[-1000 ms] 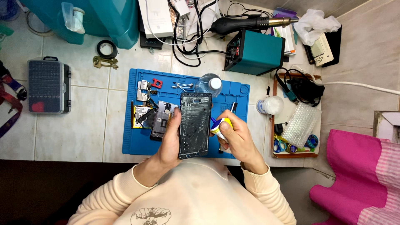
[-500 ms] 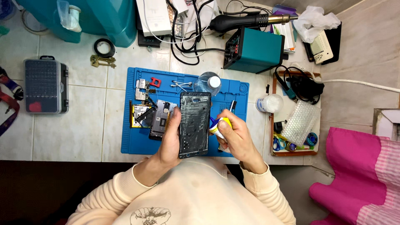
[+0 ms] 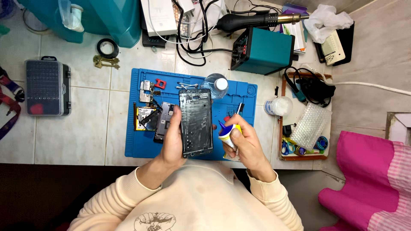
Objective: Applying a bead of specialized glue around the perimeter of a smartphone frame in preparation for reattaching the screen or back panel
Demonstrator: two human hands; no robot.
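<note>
The left hand (image 3: 173, 139) is wrapped around the left edge of a dark phone frame (image 3: 196, 122), holding it flat and just above the blue work mat (image 3: 137, 145), fingers curled under and thumb along the side. The right hand (image 3: 246, 143) is closed round a small glue tube (image 3: 227, 132) with a yellow body and a blue nozzle, tip aimed toward the frame's right edge, close but whether it touches I cannot tell. From where I stand the risk looks like glue going astray: a hard squeeze could flood the edge or drip onto the mat and the loose parts lying there, such as the small circuit boards (image 3: 147, 87) and the other opened phone (image 3: 162, 122) just beside the left hand. The frame is gripped on one side only, so it could tilt or slip if the nozzle pushes against it. A clear bottle (image 3: 216, 83) stands at the mat's top, near enough to be knocked.
</note>
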